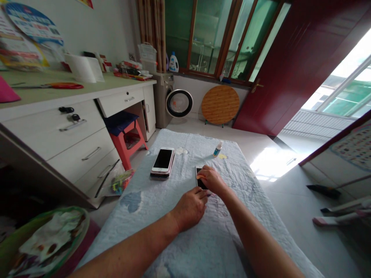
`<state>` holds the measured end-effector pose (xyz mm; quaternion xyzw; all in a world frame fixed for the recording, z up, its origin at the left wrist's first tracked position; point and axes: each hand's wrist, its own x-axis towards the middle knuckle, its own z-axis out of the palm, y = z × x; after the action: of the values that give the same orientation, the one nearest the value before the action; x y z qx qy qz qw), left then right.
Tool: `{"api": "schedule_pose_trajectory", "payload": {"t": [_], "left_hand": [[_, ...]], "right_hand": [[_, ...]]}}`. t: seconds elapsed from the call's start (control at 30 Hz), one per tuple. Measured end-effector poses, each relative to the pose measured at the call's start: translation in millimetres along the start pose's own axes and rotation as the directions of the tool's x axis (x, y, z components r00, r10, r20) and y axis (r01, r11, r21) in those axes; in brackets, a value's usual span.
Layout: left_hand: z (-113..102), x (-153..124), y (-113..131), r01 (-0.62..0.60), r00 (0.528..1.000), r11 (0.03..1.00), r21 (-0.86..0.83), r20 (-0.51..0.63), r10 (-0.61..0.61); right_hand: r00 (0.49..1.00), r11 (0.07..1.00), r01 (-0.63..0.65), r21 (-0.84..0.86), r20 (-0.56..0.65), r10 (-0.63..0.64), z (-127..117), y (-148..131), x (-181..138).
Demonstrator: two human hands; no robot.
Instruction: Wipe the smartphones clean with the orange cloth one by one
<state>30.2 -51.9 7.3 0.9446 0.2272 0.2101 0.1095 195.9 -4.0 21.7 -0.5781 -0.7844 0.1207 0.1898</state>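
Note:
A white-framed phone (199, 178) with a dark screen lies on the pale blue quilted cover, partly hidden by my hands. My left hand (191, 208) is closed at the phone's lower edge, its fingertips holding it there. Over the screen, my right hand (211, 179) presses a small orange cloth (200, 176) between its fingers; most of the cloth is hidden. To the left rests a stack of phones (162, 160), the top one white with a black screen. A small spray bottle (217, 150) with a blue label stands upright beyond my right hand.
The quilted cover (162, 239) drapes the table. At left are a desk (81, 143), a red stool (126, 141) and a trash bin (87, 235). Behind stand a washing machine (162, 92) with its door open and a round wooden board (220, 104). A red door (269, 65) is at right.

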Motion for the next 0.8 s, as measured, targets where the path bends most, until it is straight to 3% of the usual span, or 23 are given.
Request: {"api": "schedule_pose_trajectory", "payload": {"t": [0.1,0.23,0.4,0.47,0.6,0.7,0.8], "left_hand": [[1.3,0.4,1.6,-0.012,1.000,1.000,0.022,-0.018,0.013],[-0.2,0.7,3.4,-0.007,1.000,1.000,0.017,-0.021,0.007],[-5.5,0.3,-2.4,0.005,0.999,0.998,-0.067,-0.041,-0.008],[-6.9,0.2,-7.9,0.050,0.994,0.993,-0.106,-0.096,-0.060],[-5.8,0.9,-20.0,0.239,0.946,0.967,-0.087,-0.206,-0.252],[-3.2,2.2,-25.1,0.347,0.921,0.935,-0.069,-0.163,-0.353],[-1.7,4.3,-24.7,0.368,0.922,0.927,-0.074,-0.099,-0.374]], "right_hand": [[0.997,0.994,0.029,0.107,0.067,-0.037,-8.7,-1.4,-19.7],[0.990,0.989,-0.028,0.144,0.142,0.007,-23.3,3.0,-41.3],[0.972,0.969,-0.225,0.103,-0.048,0.231,-29.2,12.8,-55.3],[0.955,0.951,-0.266,0.156,-0.090,0.281,-27.2,13.5,-56.9],[0.934,0.875,-0.337,0.348,0.009,0.356,-19.3,10.9,-56.1],[0.910,0.815,-0.387,0.431,0.038,0.413,-13.1,9.3,-54.3],[0.890,0.757,-0.415,0.505,0.053,0.452,-8.4,7.8,-52.7]]}}
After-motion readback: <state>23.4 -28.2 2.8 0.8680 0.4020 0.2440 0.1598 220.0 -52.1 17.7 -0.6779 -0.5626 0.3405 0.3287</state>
